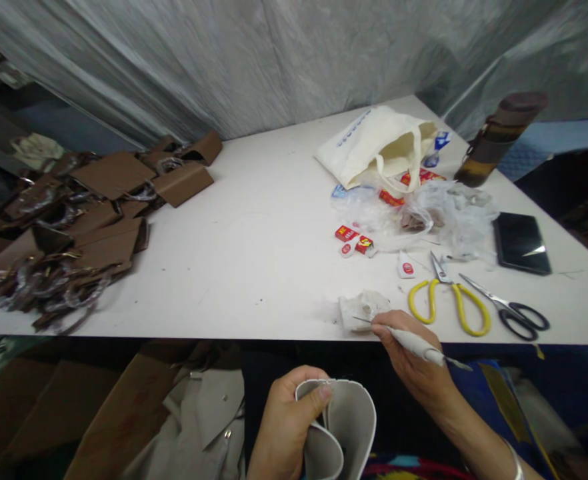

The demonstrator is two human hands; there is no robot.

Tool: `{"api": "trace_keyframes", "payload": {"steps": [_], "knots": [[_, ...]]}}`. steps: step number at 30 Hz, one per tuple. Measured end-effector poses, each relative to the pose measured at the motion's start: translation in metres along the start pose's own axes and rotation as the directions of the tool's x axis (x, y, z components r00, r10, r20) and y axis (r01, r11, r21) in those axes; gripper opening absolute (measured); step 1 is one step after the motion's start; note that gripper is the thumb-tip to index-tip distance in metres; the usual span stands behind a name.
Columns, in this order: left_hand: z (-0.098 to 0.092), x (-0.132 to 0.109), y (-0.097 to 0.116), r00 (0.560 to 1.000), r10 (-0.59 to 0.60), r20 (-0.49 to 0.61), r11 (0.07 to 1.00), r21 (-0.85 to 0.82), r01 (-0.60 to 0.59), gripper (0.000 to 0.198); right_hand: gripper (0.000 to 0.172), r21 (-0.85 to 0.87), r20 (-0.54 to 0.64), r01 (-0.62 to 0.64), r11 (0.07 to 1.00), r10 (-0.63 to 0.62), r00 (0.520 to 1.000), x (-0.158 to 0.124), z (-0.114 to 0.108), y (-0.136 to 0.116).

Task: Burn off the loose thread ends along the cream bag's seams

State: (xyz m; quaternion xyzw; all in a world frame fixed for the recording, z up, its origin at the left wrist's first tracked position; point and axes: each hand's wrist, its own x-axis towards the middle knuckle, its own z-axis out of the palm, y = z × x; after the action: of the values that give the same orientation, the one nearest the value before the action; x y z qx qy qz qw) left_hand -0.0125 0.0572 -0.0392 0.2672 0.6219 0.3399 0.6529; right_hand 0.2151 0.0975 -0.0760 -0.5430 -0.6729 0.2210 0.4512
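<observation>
At the table's front edge, my right hand [419,373] is closed around a pen-like tool with a white handle [414,343] and a thin pointed tip. That tip lies over a crumpled whitish wad [357,308] on the table; whether they touch I cannot tell. Below the edge, my left hand [284,420] grips a curled light-grey leather-like bag piece [357,413] by its rim, thumb on the inside. Yellow-handled scissors [459,303] and black-handled scissors [511,311] lie to the right of my right hand. Close by is a small white glue bottle [406,265].
Brown handbags [109,175] with wrapped handles are piled at the left. Along the right stand or lie a cream tote [357,148], plastic bags [461,217], a red box [347,233], a phone [521,243] and a drink bottle [494,143]. Light-grey bags [209,407] sit below the table.
</observation>
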Motion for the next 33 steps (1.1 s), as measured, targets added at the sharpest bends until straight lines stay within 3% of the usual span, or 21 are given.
{"api": "trace_keyframes", "payload": {"steps": [9, 12, 14, 17, 20, 33], "knots": [[0.002, -0.005, 0.004, 0.999, -0.016, 0.037, 1.0, -0.002, 0.016, 0.046, 0.021, -0.079, 0.012, 0.054, 0.995, -0.053, 0.999, 0.003, 0.003, -0.002], [0.002, -0.005, 0.003, 0.999, -0.021, 0.04, 1.0, -0.002, 0.021, 0.046, 0.02, 0.013, -0.034, 0.006, 1.0, -0.005, 0.999, -0.003, -0.003, -0.007], [0.002, -0.005, 0.004, 0.999, -0.026, 0.043, 1.0, -0.008, 0.026, 0.047, 0.023, 0.187, -0.032, -0.092, 0.978, 0.1, 0.994, -0.009, -0.007, -0.013], [0.004, -0.005, 0.005, 0.997, -0.046, 0.067, 0.998, -0.039, 0.049, 0.046, 0.033, 0.483, 0.083, -0.257, 0.837, 0.248, 0.965, -0.018, -0.009, -0.023], [0.005, -0.005, 0.006, 0.993, -0.059, 0.104, 0.995, -0.076, 0.067, 0.045, 0.036, 0.582, 0.213, -0.334, 0.742, 0.257, 0.943, -0.024, -0.009, -0.029], [0.004, -0.006, 0.002, 0.991, -0.044, 0.124, 0.997, -0.051, 0.051, 0.046, 0.036, 0.557, 0.346, -0.389, 0.733, 0.221, 0.912, -0.026, -0.006, -0.031]]}}
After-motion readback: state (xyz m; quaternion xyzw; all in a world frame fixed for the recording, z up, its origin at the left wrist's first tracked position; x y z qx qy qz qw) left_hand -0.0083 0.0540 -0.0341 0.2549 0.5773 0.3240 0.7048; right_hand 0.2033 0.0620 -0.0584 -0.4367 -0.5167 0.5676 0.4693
